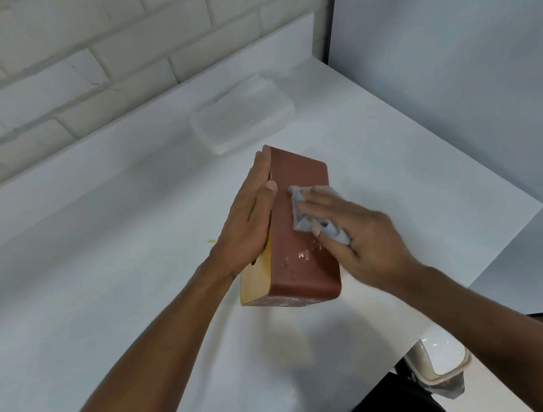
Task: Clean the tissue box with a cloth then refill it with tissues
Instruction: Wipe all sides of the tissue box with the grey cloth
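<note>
Near the middle of the white table point(102, 297) my left hand point(251, 219) lies flat against the yellow side of the red-brown tissue box point(306, 270), fingers straight, thumb over the top edge, bracing rather than gripping. I judge the box light, stiff and smooth, apt to slide, so holding it by its long faces suits; pale flecks mark its upper face. A grey cloth point(299, 217) is pressed there under my right hand point(364, 238), fingers spread, nearly straight; behind lies a wrapped tissue pack point(242, 113).
</note>
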The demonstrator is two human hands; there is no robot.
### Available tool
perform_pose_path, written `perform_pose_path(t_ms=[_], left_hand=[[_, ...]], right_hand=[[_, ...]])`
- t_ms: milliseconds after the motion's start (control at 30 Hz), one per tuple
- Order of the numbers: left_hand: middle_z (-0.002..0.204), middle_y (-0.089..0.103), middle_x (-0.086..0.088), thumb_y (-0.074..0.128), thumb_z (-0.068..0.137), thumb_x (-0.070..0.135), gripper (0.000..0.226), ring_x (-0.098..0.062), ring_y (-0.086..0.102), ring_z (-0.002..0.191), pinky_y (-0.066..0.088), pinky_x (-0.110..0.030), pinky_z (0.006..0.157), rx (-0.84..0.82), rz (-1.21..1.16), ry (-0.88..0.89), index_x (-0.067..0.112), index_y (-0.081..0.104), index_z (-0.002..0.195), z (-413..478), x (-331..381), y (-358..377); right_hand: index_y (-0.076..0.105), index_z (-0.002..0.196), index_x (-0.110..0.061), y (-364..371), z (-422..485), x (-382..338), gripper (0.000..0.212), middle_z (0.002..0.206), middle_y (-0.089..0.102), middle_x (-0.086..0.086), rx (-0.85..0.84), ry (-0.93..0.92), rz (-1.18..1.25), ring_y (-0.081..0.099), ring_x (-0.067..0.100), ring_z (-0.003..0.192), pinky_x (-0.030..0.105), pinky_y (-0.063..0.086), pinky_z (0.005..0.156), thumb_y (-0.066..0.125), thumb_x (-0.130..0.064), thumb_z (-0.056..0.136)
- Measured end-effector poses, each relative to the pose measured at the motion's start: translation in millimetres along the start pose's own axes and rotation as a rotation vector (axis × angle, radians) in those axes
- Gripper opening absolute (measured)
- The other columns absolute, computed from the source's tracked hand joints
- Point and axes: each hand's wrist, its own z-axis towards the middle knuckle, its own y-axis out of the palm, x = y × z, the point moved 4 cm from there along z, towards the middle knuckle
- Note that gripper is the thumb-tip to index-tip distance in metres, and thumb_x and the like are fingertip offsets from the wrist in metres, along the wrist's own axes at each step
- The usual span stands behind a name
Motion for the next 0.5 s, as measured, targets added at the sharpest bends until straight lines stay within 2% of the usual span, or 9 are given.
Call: perform_pose_path(t_ms=[67,100,200,267,400,500], left_hand=[[0.174,0.021,0.008,0.029,0.108,0.046,0.053,-0.012,0.023,0.159,0.02,-0.046,0.131,-0.005,0.008,0.0,0.046,0.012,0.158,0.7,-1.5,-1.5],[0.173,0.021,0.01,0.029,0.108,0.047,0.055,-0.011,0.023,0.159,0.02,-0.047,0.131,-0.003,0.008,-0.003,0.044,0.013,0.16,0.9,-2.9,-2.4],[0.173,0.02,0.012,0.03,0.11,0.043,0.057,-0.009,0.024,0.159,0.023,-0.048,0.13,-0.003,0.003,-0.007,0.038,0.014,0.164,0.7,-3.1,-1.8],[0.173,0.021,0.012,0.03,0.11,0.041,0.057,-0.008,0.024,0.158,0.022,-0.046,0.131,0.007,0.008,-0.006,0.036,0.015,0.165,-0.2,-2.6,-1.1],[0.173,0.02,0.013,0.03,0.113,0.037,0.054,-0.005,0.023,0.158,0.02,-0.044,0.131,0.007,0.01,-0.02,0.036,0.015,0.165,-0.5,-7.1,-6.6],[0.173,0.02,0.016,0.032,0.114,0.037,0.054,-0.004,0.023,0.158,0.021,-0.045,0.131,0.004,0.015,-0.017,0.037,0.015,0.165,-1.2,-5.1,-6.6]], right_hand=[[0.064,0.132,-0.01,3.9,-3.2,-6.0,0.036,0.142,0.058,0.002,-0.068,-0.098,0.015,0.048,0.01,0.138,0.027,0.038,0.115,0.061,-0.018,0.098],[0.064,0.132,-0.011,2.0,-0.5,-1.4,0.035,0.142,0.058,0.001,-0.07,-0.09,0.021,0.048,0.009,0.138,0.026,0.038,0.114,0.06,-0.018,0.098],[0.065,0.131,-0.016,-7.0,10.4,18.4,0.033,0.142,0.059,-0.005,0.065,0.093,0.013,0.047,0.004,0.137,0.03,0.045,0.11,0.064,-0.014,0.098],[0.066,0.131,-0.017,-5.2,11.6,14.6,0.032,0.14,0.059,-0.005,0.093,0.128,-0.01,0.048,0.003,0.135,0.028,0.045,0.109,0.063,-0.017,0.099],[0.065,0.132,-0.015,-0.4,1.4,4.9,0.034,0.143,0.057,-0.005,-0.086,-0.082,-0.02,0.047,0.007,0.139,0.022,0.04,0.112,0.056,-0.022,0.099],[0.065,0.132,-0.016,-11.2,10.6,26.6,0.033,0.142,0.057,-0.007,0.037,0.065,-0.035,0.047,0.008,0.139,0.03,0.046,0.109,0.06,-0.016,0.099]])
